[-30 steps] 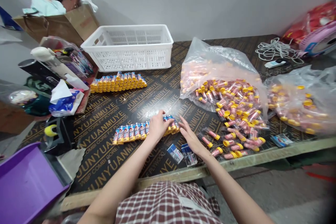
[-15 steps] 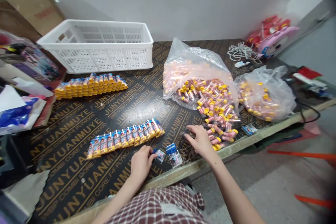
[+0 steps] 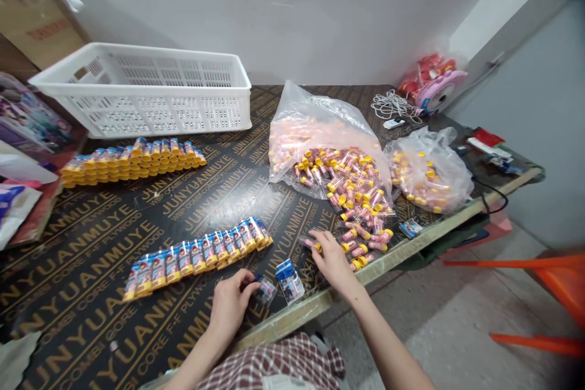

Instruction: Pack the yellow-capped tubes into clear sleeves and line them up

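Note:
My left hand (image 3: 229,303) is closed, thumb and fingertips pinching the edge of a small printed label (image 3: 265,290) by the table's front edge. Just right of it lies a stack of blue-and-white printed labels (image 3: 289,281). My right hand (image 3: 333,261) has thumb and fingers around a small clear-wrapped pink tube with a yellow cap (image 3: 309,243), low over the table. Beside that hand spreads a loose pile of similar tubes (image 3: 361,192), spilling from a clear plastic bag (image 3: 315,119). Left of centre lies a slanted row of tubes in blue printed labels (image 3: 196,256).
A stacked block of labelled tubes (image 3: 137,161) sits before a white plastic crate (image 3: 155,109). At right are a second bag of tubes (image 3: 429,173), a loose blue packet (image 3: 410,228), a white cable (image 3: 395,105) and a pink fan (image 3: 441,94). An orange stool (image 3: 548,268) stands beyond the table edge.
My right hand's fingers have closed around a tube at the pile's near-left side. My left hand stays at the label. The whole view has shifted, with things appearing further left.

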`<control>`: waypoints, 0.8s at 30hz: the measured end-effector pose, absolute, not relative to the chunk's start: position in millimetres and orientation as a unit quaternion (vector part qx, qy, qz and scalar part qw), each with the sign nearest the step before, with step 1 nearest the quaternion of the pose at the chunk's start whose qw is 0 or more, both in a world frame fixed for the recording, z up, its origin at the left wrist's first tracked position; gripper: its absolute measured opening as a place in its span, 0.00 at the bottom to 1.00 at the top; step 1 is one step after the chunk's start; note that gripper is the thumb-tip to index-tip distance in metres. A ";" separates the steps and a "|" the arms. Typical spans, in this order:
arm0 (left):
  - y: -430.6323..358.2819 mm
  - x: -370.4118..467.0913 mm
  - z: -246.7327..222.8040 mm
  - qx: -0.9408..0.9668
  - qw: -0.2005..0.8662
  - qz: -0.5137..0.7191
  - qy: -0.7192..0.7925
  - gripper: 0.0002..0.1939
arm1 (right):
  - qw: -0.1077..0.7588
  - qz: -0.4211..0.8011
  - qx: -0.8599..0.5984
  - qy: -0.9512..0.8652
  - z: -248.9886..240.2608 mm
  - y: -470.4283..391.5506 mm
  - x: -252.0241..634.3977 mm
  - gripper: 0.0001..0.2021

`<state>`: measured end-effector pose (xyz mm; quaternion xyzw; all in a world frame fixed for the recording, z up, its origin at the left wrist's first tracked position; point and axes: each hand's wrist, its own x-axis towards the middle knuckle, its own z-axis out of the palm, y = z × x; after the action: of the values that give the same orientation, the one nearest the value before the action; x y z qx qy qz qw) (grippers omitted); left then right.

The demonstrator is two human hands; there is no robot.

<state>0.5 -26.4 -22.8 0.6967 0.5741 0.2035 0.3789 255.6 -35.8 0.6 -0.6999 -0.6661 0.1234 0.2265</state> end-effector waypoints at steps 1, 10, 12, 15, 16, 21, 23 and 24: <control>-26.8 0.4 -22.8 0.712 0.370 0.201 0.562 0.08 | 0.238 0.124 -0.698 -0.664 3.3 -35.0 254.0 0.16; -31.3 -0.9 -27.6 0.787 0.269 0.184 0.525 0.10 | 0.398 0.202 -0.652 -0.613 31.0 -36.5 233.3 0.09; -32.4 -1.7 -26.4 0.780 0.267 0.202 0.529 0.06 | 0.418 0.220 -0.639 -0.607 36.4 -38.1 229.5 0.09; -32.7 -0.1 -16.1 0.739 0.323 0.259 0.532 0.04 | 0.442 0.245 -0.622 -0.598 41.8 -40.9 224.9 0.09; -31.6 1.2 -10.5 0.709 0.361 0.282 0.536 0.04 | 0.449 0.254 -0.618 -0.593 42.9 -41.9 223.2 0.09; -12.8 9.0 23.0 0.476 0.556 0.398 0.553 0.13 | 0.499 0.285 -0.597 -0.560 46.4 -45.6 209.9 0.12; -1.3 10.7 32.8 0.386 0.605 0.443 0.537 0.15 | 0.520 0.276 -0.581 -0.562 47.1 -46.1 203.1 0.12; 4.1 10.9 36.0 0.349 0.622 0.458 0.530 0.15 | 0.526 0.266 -0.574 -0.568 47.3 -46.3 199.9 0.11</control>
<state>10.9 4.1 36.0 0.3490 0.5299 0.4584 0.6223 199.9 -46.3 47.3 -0.5742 -0.5677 0.2662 0.5264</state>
